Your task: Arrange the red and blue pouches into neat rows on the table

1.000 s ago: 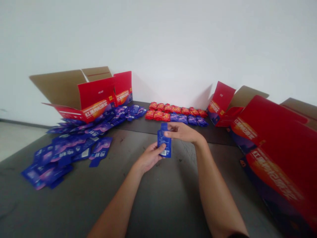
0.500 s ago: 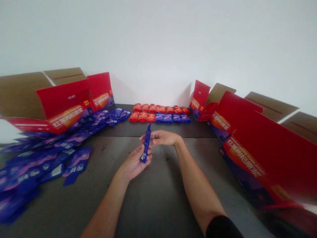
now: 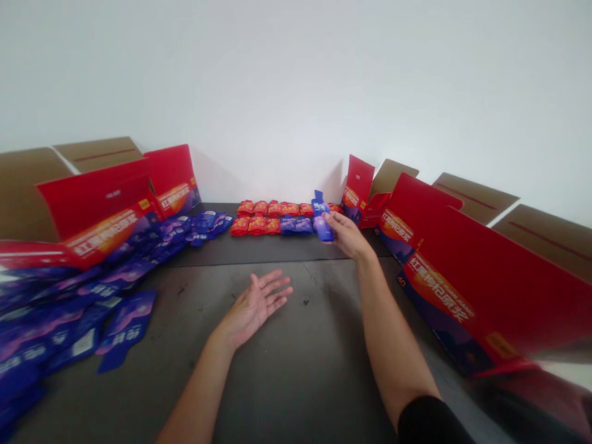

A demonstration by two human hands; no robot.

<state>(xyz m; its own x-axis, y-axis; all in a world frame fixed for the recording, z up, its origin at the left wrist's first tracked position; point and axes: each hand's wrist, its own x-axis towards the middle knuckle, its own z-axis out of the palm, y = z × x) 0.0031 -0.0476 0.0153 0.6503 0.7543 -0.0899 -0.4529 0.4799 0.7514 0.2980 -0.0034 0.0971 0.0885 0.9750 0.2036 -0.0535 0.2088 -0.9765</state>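
My right hand (image 3: 346, 235) is closed on one edge of a blue-purple sachet (image 3: 322, 221), its narrow spout end pointing up. That sachet hangs in front of the right end of the rows at the back and hides part of them. My left hand (image 3: 256, 305) is spread with the palm up over the dark table (image 3: 287, 382), holding nothing. Beyond the hands, red sachets (image 3: 259, 226) and blue sachets (image 3: 296, 226) stand side by side in a front row. Another row of red sachets (image 3: 275, 208) lines up behind it.
A loose pile of blue sachets (image 3: 69, 320) spreads over the left side of the table. Open red cartons stand on the left (image 3: 106, 216) and on the right (image 3: 462, 283), flaps up. A smaller open red carton (image 3: 358, 188) stands at the back right, near the white wall (image 3: 296, 86).
The blue sachet has passed from my left hand to my right hand, which has moved forward and right with it. My left hand has let go and opened. The view has shifted slightly.
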